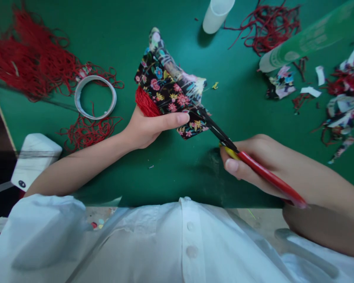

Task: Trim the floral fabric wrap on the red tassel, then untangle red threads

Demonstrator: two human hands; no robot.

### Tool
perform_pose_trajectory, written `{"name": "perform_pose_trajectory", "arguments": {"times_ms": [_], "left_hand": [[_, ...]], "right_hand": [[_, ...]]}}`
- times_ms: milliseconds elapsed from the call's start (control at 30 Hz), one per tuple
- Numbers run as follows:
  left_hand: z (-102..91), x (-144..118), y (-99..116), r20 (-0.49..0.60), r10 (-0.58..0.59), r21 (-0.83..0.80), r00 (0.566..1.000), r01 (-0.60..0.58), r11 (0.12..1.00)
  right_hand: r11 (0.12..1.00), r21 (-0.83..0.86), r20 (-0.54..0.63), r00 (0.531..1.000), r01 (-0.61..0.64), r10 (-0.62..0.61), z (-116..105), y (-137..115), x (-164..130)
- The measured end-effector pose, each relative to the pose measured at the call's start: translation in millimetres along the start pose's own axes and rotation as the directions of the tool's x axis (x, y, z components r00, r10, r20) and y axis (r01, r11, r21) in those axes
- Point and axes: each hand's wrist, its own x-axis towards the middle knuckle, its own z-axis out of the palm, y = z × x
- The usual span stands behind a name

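Observation:
My left hand [150, 127] is closed on a piece of black floral fabric [165, 90], its thumb lying across the front. A bundle of red yarn [146, 103] sticks out between the fabric and the hand. The fabric's upper right edge is folded over and shows a pale, frayed side. In my right hand [253, 161] are scissors [271, 177] with red handles, a yellow part near the pivot and dark blades. The blade tips meet the fabric's right side, close to my left thumb. Whether the blades are apart cannot be made out.
A roll of tape [114, 98] lies left, beside heaps of red yarn [35, 59]. A white box-like object [38, 155] sits at the lower left edge. Toward the back are a translucent cup [216, 17] and a green-and-white tube [309, 35]. Fabric scraps [283, 82] are scattered right on the green table [177, 173].

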Motion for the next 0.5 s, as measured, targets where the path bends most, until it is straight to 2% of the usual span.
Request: {"name": "perform_pose_trajectory", "arguments": {"times_ms": [133, 500], "left_hand": [[-3.5, 0.8, -3.7, -0.033, -0.038, 0.034, 0.999, 0.039, 0.999], [-9.4, 1.0, -5.4, -0.007, -0.044, 0.025, 0.999, 0.044, 0.999]], "right_hand": [[1.000, -0.006, -0.029, 0.999, -0.015, 0.015, 1.6, -1.8, 1.1], [0.999, 0.018, -0.040, 0.998, -0.045, 0.046, 3.0, -4.7, 2.7]]}}
